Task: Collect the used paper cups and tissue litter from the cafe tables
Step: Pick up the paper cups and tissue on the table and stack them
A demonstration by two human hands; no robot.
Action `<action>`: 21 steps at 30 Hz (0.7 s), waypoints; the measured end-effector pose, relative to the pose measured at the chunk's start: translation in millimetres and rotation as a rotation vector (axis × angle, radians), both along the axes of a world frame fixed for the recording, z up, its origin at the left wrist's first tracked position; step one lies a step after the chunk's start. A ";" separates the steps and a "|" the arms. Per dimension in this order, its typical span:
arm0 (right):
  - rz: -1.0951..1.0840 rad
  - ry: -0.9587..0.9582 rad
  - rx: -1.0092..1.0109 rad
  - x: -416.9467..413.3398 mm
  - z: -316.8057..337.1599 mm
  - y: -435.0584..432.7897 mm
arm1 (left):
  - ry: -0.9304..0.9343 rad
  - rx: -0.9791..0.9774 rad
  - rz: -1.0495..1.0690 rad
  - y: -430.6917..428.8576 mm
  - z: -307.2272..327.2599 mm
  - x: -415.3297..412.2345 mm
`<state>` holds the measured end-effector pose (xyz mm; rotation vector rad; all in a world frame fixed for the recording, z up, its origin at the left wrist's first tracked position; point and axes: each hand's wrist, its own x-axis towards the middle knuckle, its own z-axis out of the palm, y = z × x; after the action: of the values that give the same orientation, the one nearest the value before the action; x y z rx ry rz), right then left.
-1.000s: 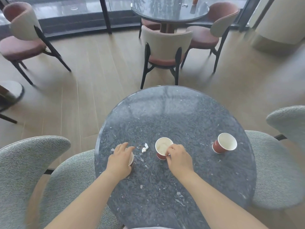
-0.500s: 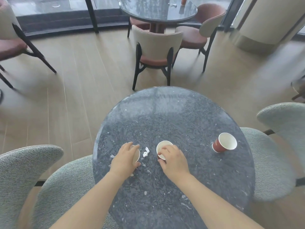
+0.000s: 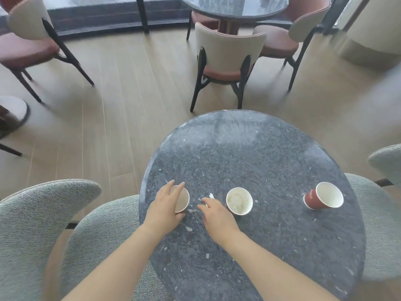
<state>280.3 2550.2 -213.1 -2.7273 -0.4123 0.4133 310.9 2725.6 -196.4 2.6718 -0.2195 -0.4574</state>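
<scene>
Head view down onto a round dark stone table (image 3: pixel 260 148). Standing upright toward its near edge, the middle cup (image 3: pixel 247 208), red outside, white inside, with crumpled tissue (image 3: pixel 235 199) in it. Just left of the middle cup, low over the stone, the right hand (image 3: pixel 217 216), fingers (image 3: pixel 204 200) loosely stretched and a little spread, holding nothing, tips aimed at a small white tissue scrap (image 3: pixel 211 195) lying just beside the middle cup's left wall; touching it or not, cannot tell. Farther left of the middle cup, past the scrap, the left hand (image 3: pixel 165 207) wrapped round the left cup (image 3: pixel 182 199): fingers over its far side, thumb under its near side, cup tipped with the mouth toward the middle cup. Well right of the middle cup, tilted over on its side, mouth facing right and up, the right cup (image 3: pixel 329 195). Beyond the middle cup, across the table, a cream-backed chair (image 3: pixel 227 53). Far left of the middle cup, a grey chair (image 3: pixel 43 224).
</scene>
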 end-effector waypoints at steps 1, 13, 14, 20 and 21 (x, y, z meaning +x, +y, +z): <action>0.014 0.015 -0.035 2.1 -2.5 1.3 | -0.007 -0.009 0.005 2.6 -1.5 -0.4; 0.002 0.170 -0.228 5.7 -18.3 14.5 | -0.016 -0.058 -0.003 10.9 -6.3 -0.3; 0.002 0.171 -0.221 6.1 -17.9 12.3 | -0.017 -0.062 -0.002 10.1 -6.5 -0.3; 0.053 0.136 -0.174 11.6 -9.1 5.0 | -0.019 -0.064 0.003 8.9 -8.4 1.2; 0.054 0.126 -0.164 11.3 -7.5 5.6 | -0.020 -0.062 0.003 9.0 -8.7 0.9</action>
<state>291.5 2555.9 -220.6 -2.8317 -0.4362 0.6565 311.8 2734.6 -205.1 2.6166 -0.2314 -0.4169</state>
